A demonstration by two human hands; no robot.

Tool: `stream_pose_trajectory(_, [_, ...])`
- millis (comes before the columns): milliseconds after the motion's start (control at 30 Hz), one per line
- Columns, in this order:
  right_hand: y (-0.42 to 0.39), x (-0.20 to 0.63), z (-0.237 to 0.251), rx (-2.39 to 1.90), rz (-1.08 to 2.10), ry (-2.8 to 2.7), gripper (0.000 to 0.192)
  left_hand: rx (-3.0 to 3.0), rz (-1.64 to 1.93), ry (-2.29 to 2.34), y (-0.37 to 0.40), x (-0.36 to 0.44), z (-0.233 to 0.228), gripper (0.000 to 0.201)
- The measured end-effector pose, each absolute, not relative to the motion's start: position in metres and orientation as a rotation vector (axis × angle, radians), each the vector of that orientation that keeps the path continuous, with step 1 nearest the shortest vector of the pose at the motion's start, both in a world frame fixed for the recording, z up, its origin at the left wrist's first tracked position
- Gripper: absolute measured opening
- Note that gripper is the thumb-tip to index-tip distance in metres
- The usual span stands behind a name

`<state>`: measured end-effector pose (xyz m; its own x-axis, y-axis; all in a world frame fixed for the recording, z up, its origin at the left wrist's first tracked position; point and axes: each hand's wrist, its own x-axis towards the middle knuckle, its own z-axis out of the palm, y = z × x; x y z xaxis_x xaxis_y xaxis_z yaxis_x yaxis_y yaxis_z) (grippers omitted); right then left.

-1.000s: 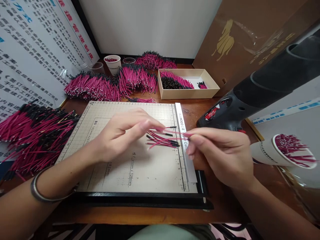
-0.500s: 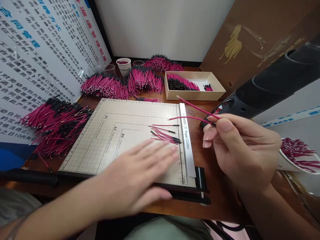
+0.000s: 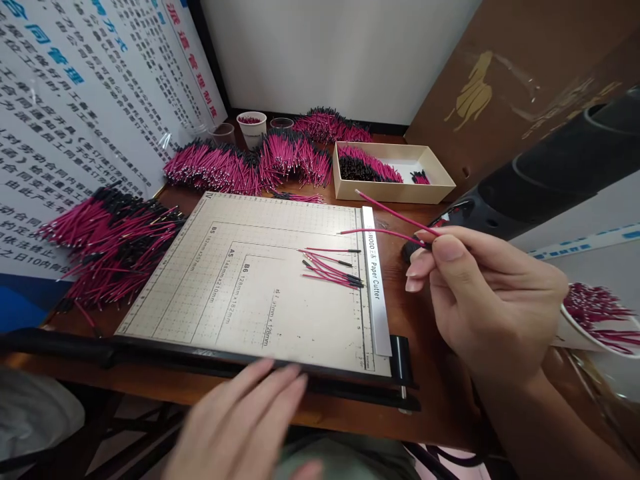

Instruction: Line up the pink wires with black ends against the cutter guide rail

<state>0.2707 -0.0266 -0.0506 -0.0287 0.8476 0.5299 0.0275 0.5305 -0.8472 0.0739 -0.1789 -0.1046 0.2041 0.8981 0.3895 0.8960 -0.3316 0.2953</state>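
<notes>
My right hand [image 3: 480, 300] pinches two thin pink wires [image 3: 390, 223] that stick out to the left over the metal ruler of the paper cutter board [image 3: 260, 307]. Several pink wires with black ends [image 3: 330, 267] lie loose on the board beside the ruler. My left hand [image 3: 240, 427] is low at the near edge, below the board's black front bar, fingers spread and holding nothing.
Heaps of pink wires lie at the left [image 3: 110, 240] and back [image 3: 255, 163]. A cardboard box [image 3: 395, 175] with wires stands at the back. A paper cup of wires [image 3: 595, 320] lies at the right. A black tool [image 3: 540, 180] rests beyond my right hand.
My left hand left the wires on the board and drew back toward me past the front edge. My right hand lifted two wires and holds them up; the view shifted left.
</notes>
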Motion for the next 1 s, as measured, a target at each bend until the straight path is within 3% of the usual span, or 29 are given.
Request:
stream_pose_trajectory(133, [-0.028,0.267,-0.052,-0.804,0.772,-1.475,0.016,2.707,0.709,1.852,-0.164,0.129,-0.1,0.072])
stream_pose_trajectory(333, [-0.028,0.265,-0.056,-0.834,0.819,-1.497,0.013,2.451,0.761,2.059,-0.133,0.165,-0.106,0.067])
stream_pose_trajectory(467, [-0.027,0.265,-0.058,-0.847,0.836,-1.499,0.016,2.37,0.718,2.135,-0.147,0.138,-0.111,0.064])
stream_pose_trajectory(567, [-0.027,0.266,-0.057,-0.837,0.846,-1.496,0.017,2.281,0.55,2.285,-0.173,0.096,-0.117,0.075])
stream_pose_trajectory(700, [-0.027,0.266,-0.057,-0.822,0.825,-1.528,0.016,2.038,0.486,2.551,-0.193,0.07,-0.119,0.075])
stream_pose_trajectory(867, [-0.028,0.265,-0.056,-0.849,0.799,-1.529,0.014,2.501,0.723,2.0,-0.158,0.127,-0.107,0.069])
stream_pose_trajectory(1000, [-0.028,0.266,-0.056,-0.825,0.823,-1.527,0.02,2.43,0.638,2.041,-0.145,0.129,-0.108,0.063])
